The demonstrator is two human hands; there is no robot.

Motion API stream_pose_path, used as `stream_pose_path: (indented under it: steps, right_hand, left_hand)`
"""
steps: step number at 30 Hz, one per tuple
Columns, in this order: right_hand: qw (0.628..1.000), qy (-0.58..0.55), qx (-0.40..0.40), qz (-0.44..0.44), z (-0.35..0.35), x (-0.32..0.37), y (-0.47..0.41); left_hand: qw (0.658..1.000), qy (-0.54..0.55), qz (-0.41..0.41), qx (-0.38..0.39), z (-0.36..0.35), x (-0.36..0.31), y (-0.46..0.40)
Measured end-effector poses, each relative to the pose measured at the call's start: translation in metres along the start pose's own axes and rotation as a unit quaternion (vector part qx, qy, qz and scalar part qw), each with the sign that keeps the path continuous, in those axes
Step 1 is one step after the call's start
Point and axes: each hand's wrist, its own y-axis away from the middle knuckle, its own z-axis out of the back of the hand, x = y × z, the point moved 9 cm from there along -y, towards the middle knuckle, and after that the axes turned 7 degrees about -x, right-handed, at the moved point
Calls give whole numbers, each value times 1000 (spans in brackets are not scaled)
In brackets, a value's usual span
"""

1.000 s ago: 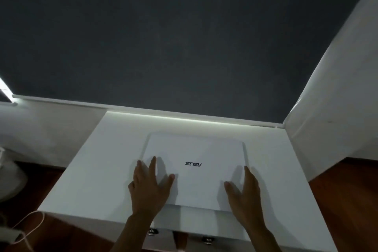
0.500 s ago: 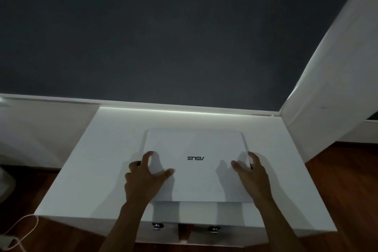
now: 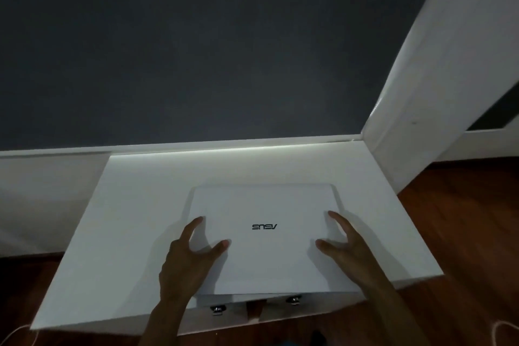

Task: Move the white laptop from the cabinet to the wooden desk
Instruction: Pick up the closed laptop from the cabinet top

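you're at the pick-up step: the white laptop [image 3: 266, 236] lies closed and flat on top of the white cabinet [image 3: 134, 233], logo facing away from you, its near edge hanging just past the cabinet's front lip above the two metal knobs [image 3: 217, 309]. your left hand [image 3: 188, 258] sits at the laptop's left side, fingers spread and arched, thumb tip resting on the lid and the index reaching along the left edge; it reads as a loose claw, not closed on anything. your right hand [image 3: 348, 250] mirrors it on the right side, thumb on the lid and fingers splayed toward the right edge, again open with no grip made. whether any fingertip has got under the base, i can't tell from this angle. the laptop looks fully supported by the cabinet, so i judge the lift hasn't begun. the next move calls for you to curl your fingers under both side edges, or use the overhang at the front to get a purchase, then squeeze evenly and raise it level. the lid is smooth and thin, so a one-sided pull could let it slide or tip. the wooden desk isn't in view, only dark wood floor [image 3: 455, 219] on either side, so expect to turn once you have it held
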Motion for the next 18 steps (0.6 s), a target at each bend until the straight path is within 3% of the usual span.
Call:
stream_pose_path:
  steps: [6,11,18]
  right_hand:
    - [995,7,-94,-41,43,-38,35]
    - [979,-5,-190,-77,97,-89,79]
    - [956,9,-262,-131,184,-188,158]
  left_hand:
    - [998,18,-44,41,-33,-26,22]
    - [991,-28,-89,96,-82,-56,53]
    - [962,-104,-188,168,-182,-111,135]
